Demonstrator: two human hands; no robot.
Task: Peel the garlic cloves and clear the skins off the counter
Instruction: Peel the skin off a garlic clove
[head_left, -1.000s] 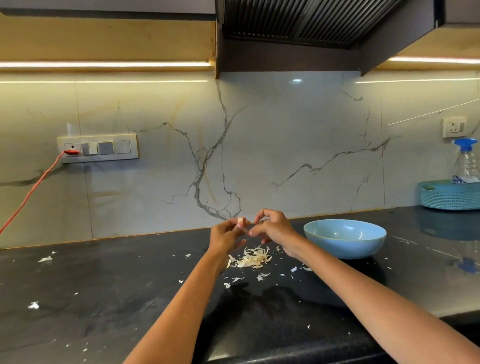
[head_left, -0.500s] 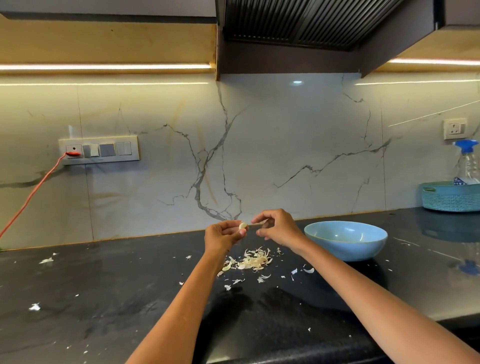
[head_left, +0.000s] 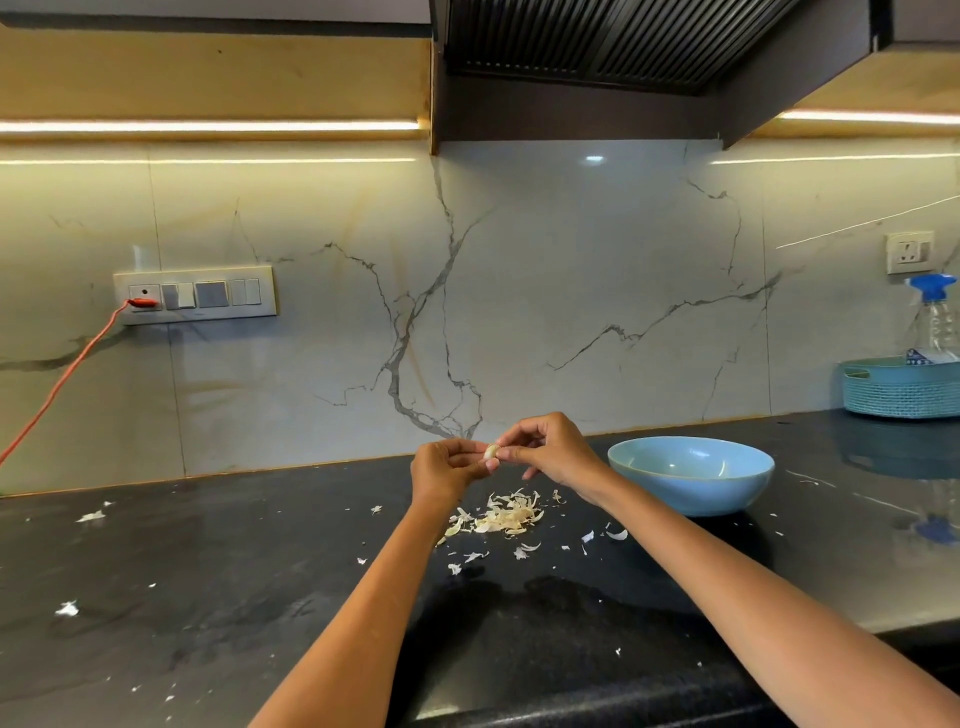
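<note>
Both hands met over the counter (head_left: 208, 597), the garlic clove (head_left: 491, 451) between them. The heap of skins (head_left: 501, 515) lay beneath, the bowl (head_left: 691, 475) to its right, the basket (head_left: 901, 389) farther right against the wall.

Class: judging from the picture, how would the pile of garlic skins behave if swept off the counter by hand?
The skins look thin and curled, so they are probably very light and floppy. Flakes lie scattered across the counter, which suggests they would drift or scatter rather than slide together. Some may cling to the hand.
</note>
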